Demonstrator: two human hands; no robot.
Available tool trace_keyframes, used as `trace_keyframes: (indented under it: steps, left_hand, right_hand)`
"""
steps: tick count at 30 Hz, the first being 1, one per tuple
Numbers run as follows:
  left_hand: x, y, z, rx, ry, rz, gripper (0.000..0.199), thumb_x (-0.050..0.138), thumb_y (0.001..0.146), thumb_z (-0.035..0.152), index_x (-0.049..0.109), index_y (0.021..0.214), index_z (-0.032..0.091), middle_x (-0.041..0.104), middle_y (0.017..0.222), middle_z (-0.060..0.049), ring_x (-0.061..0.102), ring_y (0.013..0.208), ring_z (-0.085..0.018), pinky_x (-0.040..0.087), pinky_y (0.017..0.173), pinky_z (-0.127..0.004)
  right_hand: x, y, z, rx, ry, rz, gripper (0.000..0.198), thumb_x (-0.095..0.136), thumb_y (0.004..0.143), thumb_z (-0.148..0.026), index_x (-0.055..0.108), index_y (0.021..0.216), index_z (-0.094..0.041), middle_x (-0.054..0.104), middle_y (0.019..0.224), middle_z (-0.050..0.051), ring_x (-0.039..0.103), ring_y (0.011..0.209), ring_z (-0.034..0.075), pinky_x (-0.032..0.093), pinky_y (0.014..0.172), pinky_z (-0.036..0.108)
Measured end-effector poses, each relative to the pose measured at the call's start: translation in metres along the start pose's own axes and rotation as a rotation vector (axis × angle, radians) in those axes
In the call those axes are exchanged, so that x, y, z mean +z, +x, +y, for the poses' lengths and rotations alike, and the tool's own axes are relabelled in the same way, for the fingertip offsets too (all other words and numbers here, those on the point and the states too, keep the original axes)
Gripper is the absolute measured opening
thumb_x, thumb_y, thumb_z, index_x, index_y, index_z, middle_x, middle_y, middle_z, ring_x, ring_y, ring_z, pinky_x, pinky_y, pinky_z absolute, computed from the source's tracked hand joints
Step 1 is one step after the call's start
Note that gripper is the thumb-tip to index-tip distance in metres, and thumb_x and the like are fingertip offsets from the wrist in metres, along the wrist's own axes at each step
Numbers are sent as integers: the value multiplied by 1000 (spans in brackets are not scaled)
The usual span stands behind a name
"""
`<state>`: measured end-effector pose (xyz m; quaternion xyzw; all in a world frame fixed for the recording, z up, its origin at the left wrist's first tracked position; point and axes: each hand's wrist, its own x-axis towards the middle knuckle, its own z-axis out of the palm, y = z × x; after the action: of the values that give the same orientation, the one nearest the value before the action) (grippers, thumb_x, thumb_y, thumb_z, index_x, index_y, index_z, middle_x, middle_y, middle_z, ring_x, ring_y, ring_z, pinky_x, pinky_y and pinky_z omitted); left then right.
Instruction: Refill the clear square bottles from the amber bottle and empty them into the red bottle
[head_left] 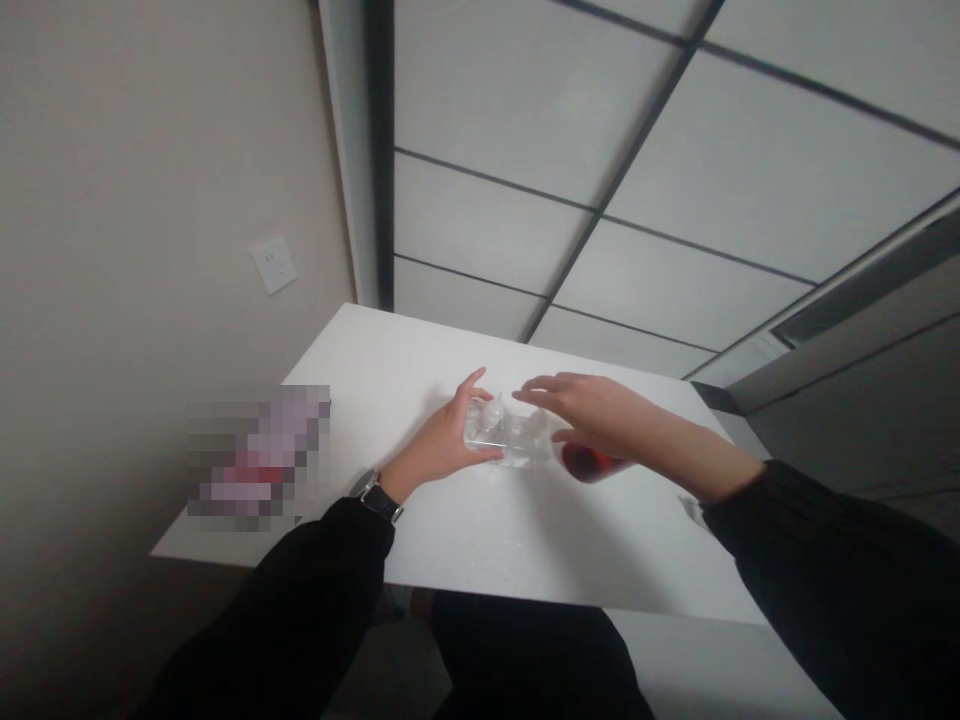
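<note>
A small clear plastic box with compartments lies on the white table. Whitish, translucent pieces show inside it, too blurred to name. My left hand grips the box from its left side, thumb along the near edge and fingers at the far edge. Above the box's right end, my right hand is spread with its fingers stretched out and holds nothing that I can see. Under that hand stands a rounded container with dark red contents, partly hidden by the palm.
A blurred-out pinkish item lies at the table's left side. Something pale shows partly beside my right sleeve. A wall with a socket rises at the left, and panelled doors stand behind the table.
</note>
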<state>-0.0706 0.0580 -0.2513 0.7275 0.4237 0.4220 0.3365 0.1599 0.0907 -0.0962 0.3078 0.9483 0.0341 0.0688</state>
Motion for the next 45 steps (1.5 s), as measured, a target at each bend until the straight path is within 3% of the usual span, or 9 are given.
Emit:
trace_keyframes:
  steps: [2, 5, 8, 11, 17, 28, 33, 40, 45]
  left_hand:
    - [0, 0, -1, -8, -2, 0, 123, 93, 76, 34, 11, 168, 30, 56, 149, -17, 63, 130, -33, 47, 115, -58]
    - [0, -1, -2, 4, 10, -10, 120, 91, 78, 33, 11, 167, 30, 55, 149, -16, 62, 131, -32, 45, 117, -59]
    - [-2, -1, -3, 9, 28, -12, 114, 89, 80, 35, 14, 166, 30, 55, 149, -16, 61, 132, -32, 44, 119, -58]
    - [-3, -2, -4, 23, 36, -12, 110, 89, 81, 40, 18, 165, 29, 53, 151, -16, 57, 140, -33, 41, 122, -58]
    - [-8, 5, -12, 83, -65, 10, 126, 89, 67, 75, 22, 163, 29, 44, 159, -22, 51, 146, -40, 37, 124, -65]
    - [-23, 12, -10, 93, -75, 170, 116, 71, 66, 96, 37, 153, 26, 61, 143, -18, 67, 126, -35, 48, 116, -60]
    - [-25, 12, -7, 84, -50, 212, 102, 66, 73, 95, 45, 145, 25, 66, 134, -16, 71, 118, -32, 53, 110, -55]
    - [-25, 12, -6, 100, -35, 210, 94, 64, 79, 90, 49, 143, 23, 69, 130, -15, 72, 112, -29, 57, 103, -49]
    - [-25, 12, -6, 109, -35, 243, 88, 59, 84, 88, 50, 141, 22, 70, 128, -14, 73, 108, -27, 59, 99, -46]
  right_hand:
    - [2, -23, -1, 108, 31, 104, 64, 81, 84, -23, 65, 146, -26, 72, 143, 12, 74, 118, 32, 61, 93, 43]
    - [22, -75, -2, 338, 115, 382, 33, 63, 100, -36, 73, 130, -27, 78, 130, 9, 77, 110, 31, 63, 87, 43]
    - [69, -140, -2, 569, 193, 663, 25, 56, 103, -41, 76, 109, -27, 82, 108, 10, 79, 98, 30, 64, 86, 45]
    - [130, -197, -1, 757, 206, 841, 23, 56, 103, -40, 75, 105, -29, 81, 107, 10, 78, 102, 32, 63, 94, 51]
    - [212, -247, 5, 827, 267, 652, 47, 50, 104, -47, 66, 143, -26, 60, 156, 17, 58, 144, 37, 51, 117, 63]
    - [214, -264, 25, 865, 241, 561, 46, 43, 103, -26, 71, 140, -26, 73, 141, 14, 71, 126, 34, 60, 106, 56]
    - [208, -253, -5, 760, 289, 557, 48, 45, 103, -23, 67, 144, -30, 72, 143, 11, 72, 127, 32, 62, 106, 56]
    - [173, -166, -98, 464, 459, 480, 63, 44, 105, -17, 40, 165, -32, 51, 167, 7, 55, 150, 30, 55, 119, 57]
    - [141, -83, -155, 232, 532, 357, 53, 49, 107, -27, 48, 159, -16, 46, 169, 16, 43, 158, 34, 48, 124, 53]
